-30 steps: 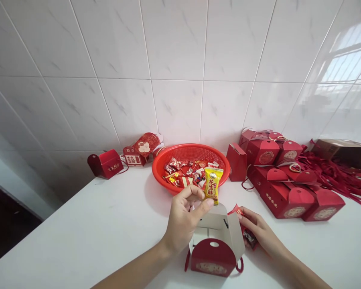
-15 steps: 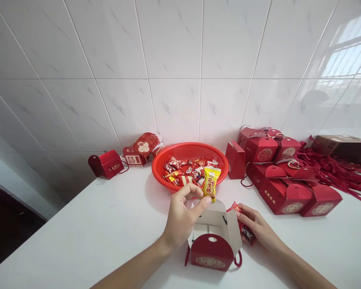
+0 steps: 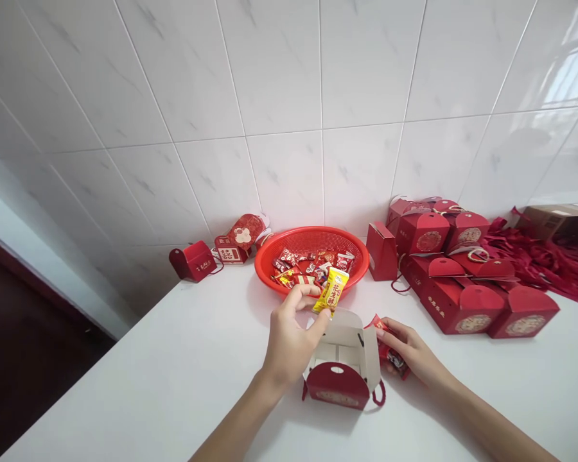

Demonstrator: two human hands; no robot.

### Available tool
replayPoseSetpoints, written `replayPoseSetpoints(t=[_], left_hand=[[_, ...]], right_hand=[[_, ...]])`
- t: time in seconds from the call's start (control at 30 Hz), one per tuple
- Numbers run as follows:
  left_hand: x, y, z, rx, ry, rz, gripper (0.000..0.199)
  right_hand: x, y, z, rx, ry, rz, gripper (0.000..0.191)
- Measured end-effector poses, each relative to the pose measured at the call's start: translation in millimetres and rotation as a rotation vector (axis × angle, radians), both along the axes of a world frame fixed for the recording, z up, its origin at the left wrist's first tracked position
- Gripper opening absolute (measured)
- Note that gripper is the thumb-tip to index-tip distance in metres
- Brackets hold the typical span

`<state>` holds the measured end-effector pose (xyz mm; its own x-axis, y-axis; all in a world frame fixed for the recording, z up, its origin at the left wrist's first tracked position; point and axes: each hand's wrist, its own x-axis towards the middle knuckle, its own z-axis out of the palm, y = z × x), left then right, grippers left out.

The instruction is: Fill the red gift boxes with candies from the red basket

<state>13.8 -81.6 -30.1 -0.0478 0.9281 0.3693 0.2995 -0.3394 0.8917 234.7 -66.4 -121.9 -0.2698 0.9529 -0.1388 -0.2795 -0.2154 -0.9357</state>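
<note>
A yellow candy packet [image 3: 332, 290] is pinched between the thumb and fingers of my left hand [image 3: 293, 333], above the back left edge of an open red box [image 3: 338, 386]. The box's flaps stand up and its pale inside shows. Beside its right flap, my right hand [image 3: 409, 353] is closed on red candy packets [image 3: 390, 356], partly hidden by the fingers. Just behind the box is a red plastic basket [image 3: 264, 253] holding several wrapped candies [image 3: 313, 264].
Several closed red boxes [image 3: 467, 301] are grouped at the right, with a narrow red box [image 3: 382, 251] beside them. Dark red ribbons [image 3: 534, 256] and a cardboard box [image 3: 566, 221] lie farther right. Small red boxes [image 3: 192, 261] stand back left on the white table [image 3: 173, 378].
The camera view has shifted and tilted a little. The yellow packet in my left hand now leans more to the right. My right hand still holds the red packets beside the box.
</note>
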Motion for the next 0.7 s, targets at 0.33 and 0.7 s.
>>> replayPoseSetpoints(t=[0.33, 0.7], left_hand=[[-5, -19, 5.0, 0.124, 0.119, 0.136, 0.019], [5, -55, -16.6, 0.056, -0.106, 0.192, 0.023]], right_hand=[[2, -5, 14.3, 0.036, -0.102, 0.019, 0.046], [12, -2, 18.2, 0.135, -0.262, -0.03, 0.046]])
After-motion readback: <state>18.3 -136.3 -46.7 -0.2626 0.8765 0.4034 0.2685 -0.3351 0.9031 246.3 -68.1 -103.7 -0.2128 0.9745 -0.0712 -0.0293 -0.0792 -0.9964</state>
